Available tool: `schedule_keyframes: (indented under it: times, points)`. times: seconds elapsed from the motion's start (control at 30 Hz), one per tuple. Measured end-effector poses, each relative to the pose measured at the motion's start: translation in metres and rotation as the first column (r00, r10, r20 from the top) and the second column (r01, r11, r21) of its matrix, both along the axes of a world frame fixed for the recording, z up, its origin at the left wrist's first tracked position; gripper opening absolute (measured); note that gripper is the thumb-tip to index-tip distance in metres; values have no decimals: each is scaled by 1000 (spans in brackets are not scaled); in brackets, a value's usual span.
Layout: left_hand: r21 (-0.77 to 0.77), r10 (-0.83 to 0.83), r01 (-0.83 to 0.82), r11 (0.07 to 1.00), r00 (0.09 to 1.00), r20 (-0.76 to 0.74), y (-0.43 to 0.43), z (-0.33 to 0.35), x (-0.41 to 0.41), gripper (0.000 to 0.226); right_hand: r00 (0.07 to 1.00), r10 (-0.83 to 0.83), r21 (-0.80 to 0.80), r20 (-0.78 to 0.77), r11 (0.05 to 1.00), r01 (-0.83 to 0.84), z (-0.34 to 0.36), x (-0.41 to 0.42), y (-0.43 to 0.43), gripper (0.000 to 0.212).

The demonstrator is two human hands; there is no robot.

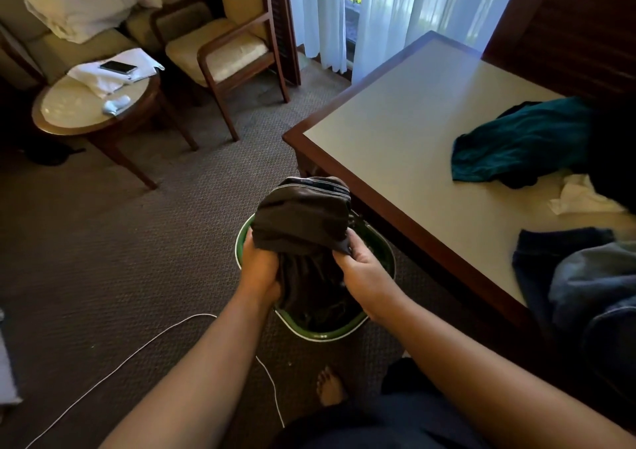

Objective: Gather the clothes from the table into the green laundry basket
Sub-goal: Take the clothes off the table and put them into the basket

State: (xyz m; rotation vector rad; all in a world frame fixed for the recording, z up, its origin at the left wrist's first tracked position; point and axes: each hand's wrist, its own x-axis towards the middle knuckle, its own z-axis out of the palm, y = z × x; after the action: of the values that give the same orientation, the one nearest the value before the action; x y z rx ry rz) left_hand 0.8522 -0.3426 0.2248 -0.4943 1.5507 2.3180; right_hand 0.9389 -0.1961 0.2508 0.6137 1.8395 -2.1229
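Note:
Both hands hold a dark folded garment (303, 214) over the green laundry basket (320, 334), which stands on the carpet by the table's near-left corner. My left hand (258, 269) grips the garment's left edge and my right hand (361, 269) its right edge. Dark clothes lie inside the basket. On the table (395, 115) remain a teal garment (516, 142), a white cloth (581, 195) and blue denim clothes (571, 276) at the right edge.
A white cable (144, 345) runs across the carpet near my bare foot (329, 386). A round side table (82, 104) with a phone and a wooden armchair (227, 53) stand at the far left.

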Motion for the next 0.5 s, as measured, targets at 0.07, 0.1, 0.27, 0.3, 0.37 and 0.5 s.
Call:
schedule_keyframes:
  times: [0.07,0.1,0.27,0.3,0.37,0.5]
  points:
    - [-114,-59,56,992,998,-17,-3,-9,-4,28,997,71,117,42,990,-75,-3,-5,7,54]
    - [-177,-98,96,979,995,-4,-6,-13,-5,41,994,83,175,68,980,-94,-6,-5,10,59]
    - [-285,-230,250,925,968,103,-9,-16,5,62,989,67,276,130,956,-101,-23,8,20,65]
    - [-299,-258,278,913,960,105,-8,-17,9,60,990,64,282,126,955,-97,-26,11,21,63]
    - [-333,-317,333,882,943,103,-2,-18,15,58,991,63,311,119,945,-98,-29,15,22,62]
    - [-354,-416,416,838,906,78,12,-17,22,54,991,76,352,106,930,-109,-32,16,23,59]
